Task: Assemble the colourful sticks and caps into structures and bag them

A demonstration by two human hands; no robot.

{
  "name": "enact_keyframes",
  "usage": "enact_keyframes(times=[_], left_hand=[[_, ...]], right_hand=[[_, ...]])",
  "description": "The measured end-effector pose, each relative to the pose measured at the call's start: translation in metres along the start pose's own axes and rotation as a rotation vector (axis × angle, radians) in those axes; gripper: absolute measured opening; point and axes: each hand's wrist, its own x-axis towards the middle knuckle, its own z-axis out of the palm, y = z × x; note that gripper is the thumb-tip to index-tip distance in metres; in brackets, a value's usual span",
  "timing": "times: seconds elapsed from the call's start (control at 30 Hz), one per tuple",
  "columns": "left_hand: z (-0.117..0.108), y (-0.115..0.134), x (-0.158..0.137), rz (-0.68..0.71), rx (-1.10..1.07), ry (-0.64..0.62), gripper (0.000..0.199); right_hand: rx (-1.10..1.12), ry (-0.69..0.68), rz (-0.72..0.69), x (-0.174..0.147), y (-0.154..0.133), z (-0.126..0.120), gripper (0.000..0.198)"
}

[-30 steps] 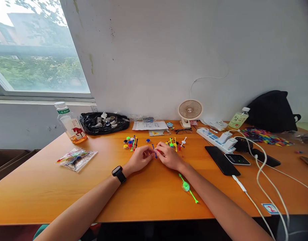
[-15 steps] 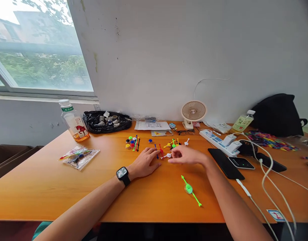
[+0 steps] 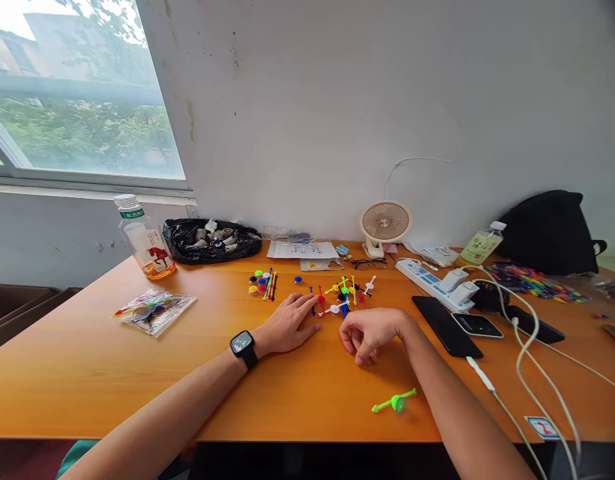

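Note:
My left hand (image 3: pixel 290 325) rests on the wooden table with fingers stretched out, the tips close to a blue arrow-shaped piece (image 3: pixel 312 301) and a red arrow spinner (image 3: pixel 321 299). To its right my right hand (image 3: pixel 370 333) is loosely curled above the table, with nothing visible in its bent fingers. A bright green arrow spinner (image 3: pixel 397 403) is on the table nearer me, below the right hand and apart from it. Just beyond the hands lie a white arrow spinner (image 3: pixel 334 309) and a cluster of yellow, green and black spinners (image 3: pixel 345 290).
Round coloured caps (image 3: pixel 259 283) and thin arrow sticks (image 3: pixel 271 285) lie at the left back. A plastic bag (image 3: pixel 160 312), drink bottle (image 3: pixel 150 247) and black bag (image 3: pixel 212 243) stand left. A fan (image 3: pixel 385 223), power strip (image 3: pixel 432 280), phone (image 3: pixel 445 327) and cables (image 3: pixel 535 327) are right.
The green spinner has turned to a different angle and shifted nearer me and slightly right. My right hand has drawn back from the white spinner and curled its fingers. My left hand stays put.

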Motion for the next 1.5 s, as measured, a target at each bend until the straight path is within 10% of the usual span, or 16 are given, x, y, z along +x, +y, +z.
enact_keyframes(times=[0.23,0.4,0.7,1.0,1.2,1.37,1.5], left_hand=[[-0.001,0.001,0.0,-0.02,0.02,-0.007,0.064],[0.0,-0.001,-0.001,-0.025,-0.007,0.013,0.061],[-0.001,0.0,0.0,-0.032,0.031,-0.01,0.063],[-0.005,0.001,0.001,-0.026,-0.047,-0.04,0.074],[-0.01,-0.003,0.01,-0.23,-0.376,0.299,0.042],[-0.012,-0.002,0.016,-0.335,-0.724,0.452,0.045],[-0.011,-0.011,0.019,-0.39,-0.828,0.507,0.045]], right_hand=[[-0.167,0.494,-0.326,-0.078,-0.01,0.011,0.047],[-0.214,0.54,-0.178,-0.114,0.008,0.062,0.044],[-0.115,0.805,-0.042,-0.086,0.066,0.119,0.025],[0.079,0.984,-0.264,-0.041,0.033,0.096,0.035],[0.117,1.108,-0.502,0.007,-0.022,0.063,0.029],[-0.007,1.292,-0.428,0.056,-0.06,0.03,0.026],[-0.255,1.127,-0.511,0.077,-0.069,0.025,0.028]])
